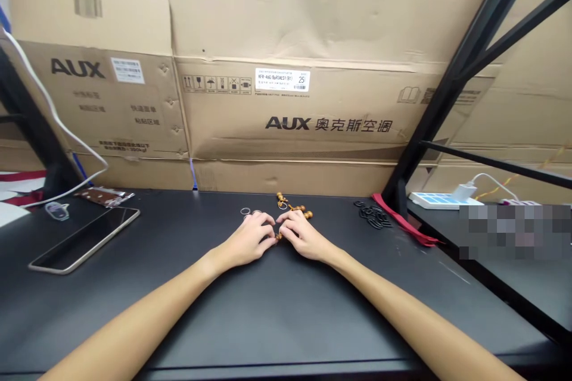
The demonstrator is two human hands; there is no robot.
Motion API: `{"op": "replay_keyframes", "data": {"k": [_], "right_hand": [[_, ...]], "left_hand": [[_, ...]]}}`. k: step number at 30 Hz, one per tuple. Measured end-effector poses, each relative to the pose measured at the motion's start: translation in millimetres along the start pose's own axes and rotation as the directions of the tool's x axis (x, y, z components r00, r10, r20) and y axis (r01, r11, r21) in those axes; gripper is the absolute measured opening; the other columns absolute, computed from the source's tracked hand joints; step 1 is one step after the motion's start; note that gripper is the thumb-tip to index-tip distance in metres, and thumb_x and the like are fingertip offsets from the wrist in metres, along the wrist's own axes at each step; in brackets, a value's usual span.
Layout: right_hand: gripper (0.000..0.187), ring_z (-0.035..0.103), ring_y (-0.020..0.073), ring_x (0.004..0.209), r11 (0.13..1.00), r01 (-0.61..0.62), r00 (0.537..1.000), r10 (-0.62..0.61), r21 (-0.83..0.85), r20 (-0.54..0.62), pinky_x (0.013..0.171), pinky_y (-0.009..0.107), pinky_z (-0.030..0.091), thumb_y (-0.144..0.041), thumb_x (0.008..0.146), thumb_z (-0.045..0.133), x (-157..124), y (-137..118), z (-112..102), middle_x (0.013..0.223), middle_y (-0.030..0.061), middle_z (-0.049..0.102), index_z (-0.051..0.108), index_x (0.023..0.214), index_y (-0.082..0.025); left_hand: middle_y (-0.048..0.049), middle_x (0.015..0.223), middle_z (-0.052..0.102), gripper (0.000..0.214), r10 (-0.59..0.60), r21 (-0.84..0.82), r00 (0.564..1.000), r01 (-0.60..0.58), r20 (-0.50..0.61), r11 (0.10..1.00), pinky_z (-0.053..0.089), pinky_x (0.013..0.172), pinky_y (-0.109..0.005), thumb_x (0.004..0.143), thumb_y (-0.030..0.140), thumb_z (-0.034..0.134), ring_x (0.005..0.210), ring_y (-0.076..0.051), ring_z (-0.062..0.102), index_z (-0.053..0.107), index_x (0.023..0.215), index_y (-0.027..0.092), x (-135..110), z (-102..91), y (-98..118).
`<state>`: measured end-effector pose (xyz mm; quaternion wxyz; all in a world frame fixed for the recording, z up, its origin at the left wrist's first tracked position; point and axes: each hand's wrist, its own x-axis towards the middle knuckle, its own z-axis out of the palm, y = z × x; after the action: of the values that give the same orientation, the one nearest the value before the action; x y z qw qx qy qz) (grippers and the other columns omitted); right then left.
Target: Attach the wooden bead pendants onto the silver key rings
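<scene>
so, both bare hands sit close together near the middle of the frame, resting on a matte black table (286, 309). the left hand (248, 239) and the right hand (302, 236) are both curled inward, neither spread open, their fingertips meeting over a small gold-coloured metal bead (279, 237) that just shows below them. the fingers hide most of it, so i cannot tell whether one hand, both or neither has a real hold on it.

just above the fingers, a short string of gold-coloured metal beads (292, 208) lies on the table, and it may be joined to the small bead, though the hands hide any link. up and to the left of it, close to the left hand's fingers, lie thin silver metal rings (245, 211). to the right of the hands is a loose heap of black rubber rings (373, 214), beside a red fabric strip (404, 221) that trails toward the table's right side.

the work in hand looks like close finger work on these small metal pieces, and parts this small call for fingertips rather than a whole-hand grip.

at the left of the frame lie a smartphone with a gold-coloured rim (84, 240) and a brown patterned packet (105, 196). tan cardboard boxes printed with aux (286, 125) stand along the back, and a white power strip (447, 200) sits on a separate dark surface at the right.
</scene>
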<state>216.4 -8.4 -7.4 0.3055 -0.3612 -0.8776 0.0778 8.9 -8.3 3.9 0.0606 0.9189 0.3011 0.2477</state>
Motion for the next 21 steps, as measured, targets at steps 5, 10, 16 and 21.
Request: {"op": "replay_keyframes", "data": {"k": [5,10,16,21], "right_hand": [[0.031,0.047,0.0202,0.103,0.996,-0.036,0.999,0.036,0.077,-0.004,0.098,0.041,0.037,-0.028,0.096,0.038,0.1,1.5,1.9,0.109,0.0068,0.057,0.062,0.079,-0.02],[0.036,0.047,0.0207,0.102,0.993,-0.048,0.999,0.049,0.104,-0.012,0.098,0.042,0.037,-0.031,0.097,0.035,0.8,2.7,4.1,0.108,0.0072,0.057,0.063,0.077,-0.019],[0.038,0.048,0.0208,0.104,0.989,-0.063,0.998,0.065,0.137,-0.014,0.098,0.042,0.037,-0.035,0.097,0.037,1.0,3.9,5.3,0.106,0.007,0.058,0.066,0.077,-0.02],[0.038,0.049,0.0213,0.102,0.99,-0.097,0.994,0.102,0.102,-0.048,0.096,0.042,0.038,-0.036,0.096,0.039,1.2,5.8,5.4,0.105,0.0086,0.058,0.066,0.076,-0.018]], "left_hand": [[-0.006,0.106,0.056,0.016,0.014,-0.012,1.0,-0.014,-0.013,1.0,0.038,0.095,-0.041,0.084,0.034,0.06,0.102,-0.022,0.049,0.062,0.077,0.019,-0.5,-1.0,3.2],[-0.0061,0.105,0.056,0.019,0.054,0.031,0.998,-0.054,-0.028,0.998,0.038,0.095,-0.04,0.084,0.032,0.06,0.101,-0.021,0.05,0.059,0.072,0.018,-1.3,-3.1,8.7],[-0.0061,0.105,0.057,0.021,0.109,0.062,0.994,-0.107,-0.029,0.992,0.038,0.095,-0.039,0.083,0.033,0.061,0.103,-0.022,0.05,0.058,0.068,0.018,-1.2,-3.6,12.5],[-0.0069,0.11,0.056,0.015,0.087,0.029,0.995,-0.085,-0.045,0.996,0.04,0.095,-0.038,0.087,0.019,0.051,0.104,-0.021,0.05,0.062,0.077,0.018,-0.6,-0.9,9.1]]}}
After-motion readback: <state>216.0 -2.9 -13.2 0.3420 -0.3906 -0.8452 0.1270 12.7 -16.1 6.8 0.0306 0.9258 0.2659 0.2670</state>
